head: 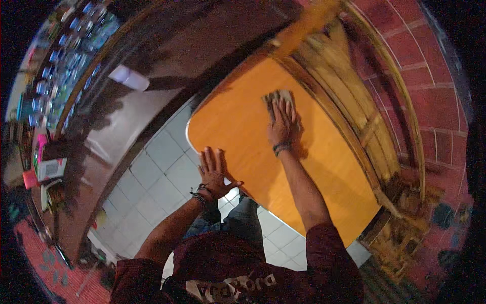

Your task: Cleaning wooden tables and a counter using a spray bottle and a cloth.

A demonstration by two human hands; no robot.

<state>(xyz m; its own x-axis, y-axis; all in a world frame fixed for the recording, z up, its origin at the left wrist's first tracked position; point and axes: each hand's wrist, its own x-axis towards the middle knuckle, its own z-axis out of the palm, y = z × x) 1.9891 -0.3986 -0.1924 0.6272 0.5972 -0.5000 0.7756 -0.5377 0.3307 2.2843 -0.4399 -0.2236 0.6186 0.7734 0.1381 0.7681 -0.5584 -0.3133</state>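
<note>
In front of me is an orange wood-grain tabletop (243, 125) with a pale edge and a rounded corner. My right hand (281, 123) lies palm down over a folded cloth (284, 95), pressing it against the far part of the surface. Part of the cloth shows beyond the fingertips; the rest is hidden under the hand. My left hand (214, 173) rests at the near left edge with its fingers spread and nothing in it. Bracelets circle both wrists.
A wooden bench (349, 102) runs along the table's right side, before a red brick-patterned wall (421, 95). To the left, a dark counter (125, 114) bears a white cylindrical container (129, 78). Several glasses (72, 68) stand behind it. Pale tiles (152, 171) cover the floor.
</note>
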